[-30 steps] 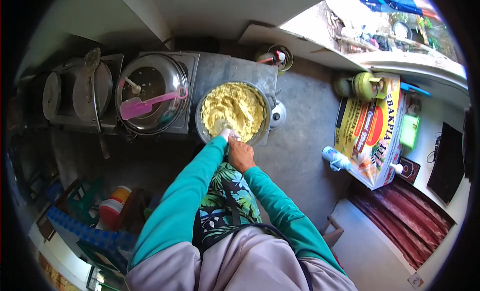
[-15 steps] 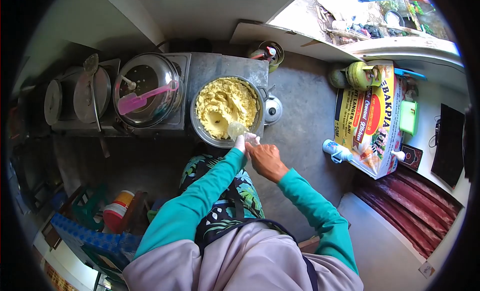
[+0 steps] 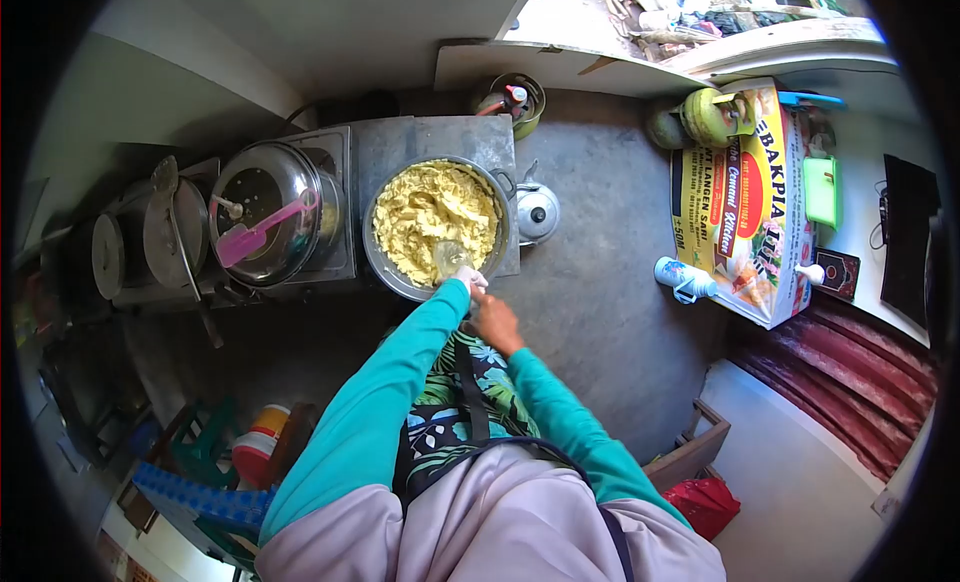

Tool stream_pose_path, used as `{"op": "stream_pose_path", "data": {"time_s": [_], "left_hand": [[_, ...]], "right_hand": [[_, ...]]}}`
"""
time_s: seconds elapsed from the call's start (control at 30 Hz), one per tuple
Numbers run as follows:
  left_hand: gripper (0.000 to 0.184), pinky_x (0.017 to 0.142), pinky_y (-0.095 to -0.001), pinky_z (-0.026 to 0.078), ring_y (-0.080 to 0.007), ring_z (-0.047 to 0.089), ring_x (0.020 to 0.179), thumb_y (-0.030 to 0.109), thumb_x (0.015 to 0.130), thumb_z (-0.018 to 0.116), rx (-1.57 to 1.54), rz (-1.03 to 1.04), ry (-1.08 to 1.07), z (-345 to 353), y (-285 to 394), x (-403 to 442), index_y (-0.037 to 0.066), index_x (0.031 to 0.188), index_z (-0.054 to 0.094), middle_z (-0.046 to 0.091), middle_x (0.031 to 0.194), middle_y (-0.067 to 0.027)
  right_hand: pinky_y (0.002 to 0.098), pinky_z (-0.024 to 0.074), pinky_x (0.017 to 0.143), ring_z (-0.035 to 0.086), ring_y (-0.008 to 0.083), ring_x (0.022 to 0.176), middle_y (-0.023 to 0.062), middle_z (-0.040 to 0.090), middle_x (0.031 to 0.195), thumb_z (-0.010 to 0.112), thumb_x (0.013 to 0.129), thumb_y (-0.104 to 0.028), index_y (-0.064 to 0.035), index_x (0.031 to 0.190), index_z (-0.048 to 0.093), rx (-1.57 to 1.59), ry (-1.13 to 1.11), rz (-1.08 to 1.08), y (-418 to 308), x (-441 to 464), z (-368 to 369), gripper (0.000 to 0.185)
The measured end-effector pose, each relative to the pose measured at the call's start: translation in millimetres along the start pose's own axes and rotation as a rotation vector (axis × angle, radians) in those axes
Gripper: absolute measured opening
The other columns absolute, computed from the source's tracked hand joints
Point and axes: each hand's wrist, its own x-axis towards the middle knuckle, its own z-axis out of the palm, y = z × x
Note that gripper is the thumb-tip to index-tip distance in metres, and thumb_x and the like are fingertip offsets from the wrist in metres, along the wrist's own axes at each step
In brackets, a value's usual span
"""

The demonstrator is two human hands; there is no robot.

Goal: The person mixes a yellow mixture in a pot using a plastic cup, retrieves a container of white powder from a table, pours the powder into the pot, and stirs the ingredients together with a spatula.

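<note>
A large metal pot [image 3: 383, 272] holds crumbly yellow mash [image 3: 437, 207]. At its near rim, a clear rounded utensil [image 3: 452, 255] like a paddle or spoon dips into the mash. My left hand [image 3: 468, 278] closes around it low down, just over the rim. Close behind and to the right, my right hand [image 3: 497, 324] is closed in a fist at the handle end, slightly blurred. Most of the handle is hidden by my fingers.
Left of the pot, a lidded pan [image 3: 265, 222] bears a pink spatula [image 3: 262, 232]. A long metal turner [image 3: 180, 232] lies farther left. A kettle [image 3: 538, 217] stands right of the counter. A printed carton [image 3: 745, 222] and a blue thermos [image 3: 685, 278] are farther right.
Both hands and the utensil have shifted left and slightly down in view, as the pot has too. The smooth hollow in the mash is now covered with rough crumbs. My right hand has drawn nearer my body.
</note>
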Motion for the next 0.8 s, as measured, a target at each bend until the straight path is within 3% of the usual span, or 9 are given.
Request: {"op": "stream_pose_path", "data": {"time_s": [0.03,0.23,0.3,0.37,0.43,0.5,0.63,0.77,0.8], "left_hand": [[0.019,0.061,-0.0314,0.046,-0.0210,0.058,0.061,0.017,0.071,0.054,-0.233,0.238,-0.120,5,-6,0,0.001,0.070,0.063,0.062,0.068,-0.0135],[0.028,0.059,-0.0309,0.044,-0.0214,0.054,0.062,0.026,0.073,0.043,-0.658,0.510,-0.088,61,73,-73,0.003,0.072,0.059,0.059,0.068,-0.0109],[0.038,0.070,-0.0349,0.046,-0.0263,0.057,0.071,0.033,0.075,0.039,-0.578,0.218,-0.002,27,83,-24,0.000,0.078,0.059,0.061,0.078,-0.0136],[0.041,0.072,-0.0358,0.046,-0.0298,0.058,0.077,0.033,0.073,0.042,-0.259,0.236,-0.138,-17,80,50,-0.003,0.083,0.060,0.062,0.085,-0.0171],[0.038,0.069,-0.0398,0.047,-0.0296,0.059,0.073,0.027,0.074,0.044,-0.362,-0.109,-0.513,-31,63,99,-0.006,0.083,0.061,0.062,0.084,-0.0199],[0.033,0.065,-0.0412,0.046,-0.0274,0.059,0.067,0.025,0.072,0.048,0.222,0.221,-0.107,-33,81,56,-0.004,0.076,0.063,0.063,0.078,-0.0184],[0.015,0.062,-0.0387,0.046,-0.0214,0.058,0.062,0.023,0.060,0.065,0.965,-0.081,0.249,-12,88,-12,0.012,0.068,0.067,0.065,0.076,-0.0048],[0.013,0.064,-0.0347,0.045,-0.0195,0.056,0.059,0.022,0.061,0.064,0.907,-0.126,0.358,3,82,-29,0.010,0.065,0.065,0.064,0.073,-0.0054],[0.014,0.064,-0.0319,0.044,-0.0194,0.055,0.060,0.023,0.064,0.062,0.464,-0.085,0.170,4,76,-18,0.009,0.065,0.063,0.062,0.071,-0.0059]], "right_hand": [[0.0424,0.0462,0.065,0.059,0.0361,0.075,0.0187,0.061,0.079,0.054,0.072,-0.014,-0.0188,0.120,0.049,-0.206,-0.055,-0.061,12,6,-12,0.048],[0.0418,0.0464,0.057,0.061,0.0313,0.069,0.0152,0.061,0.072,0.045,0.077,-0.012,-0.0144,0.103,0.057,-0.561,-0.004,-0.327,-33,14,-103,0.029],[0.0440,0.0466,0.057,0.061,0.0315,0.070,0.0170,0.062,0.075,0.045,0.077,-0.013,-0.0058,0.081,0.059,-0.522,0.028,-0.322,-25,67,-74,0.017],[0.0436,0.0460,0.060,0.061,0.0306,0.074,0.0169,0.061,0.075,0.040,0.083,-0.017,-0.0087,0.086,0.059,-0.517,-0.026,-0.277,-27,93,-69,0.021],[0.0441,0.0464,0.062,0.060,0.0326,0.074,0.0187,0.060,0.077,0.040,0.082,-0.016,-0.0088,0.089,0.059,-0.389,0.018,-0.241,-23,91,-55,0.022],[0.0459,0.0459,0.062,0.059,0.0351,0.073,0.0196,0.060,0.077,0.045,0.078,-0.015,-0.0083,0.091,0.059,-0.112,0.113,-0.093,-17,91,-42,0.020],[0.0483,0.0433,0.071,0.055,0.0415,0.082,0.0258,0.057,0.088,0.057,0.063,-0.006,-0.0155,0.122,0.045,0.308,0.288,0.103,-12,45,34,0.061],[0.0471,0.0442,0.071,0.056,0.0410,0.081,0.0232,0.059,0.089,0.058,0.065,-0.008,-0.0163,0.123,0.044,0.190,0.225,0.112,7,41,39,0.061],[0.0482,0.0453,0.063,0.058,0.0377,0.073,0.0192,0.060,0.080,0.060,0.064,-0.015,-0.0200,0.124,0.042,0.091,0.115,0.010,10,38,2,0.062]]}}
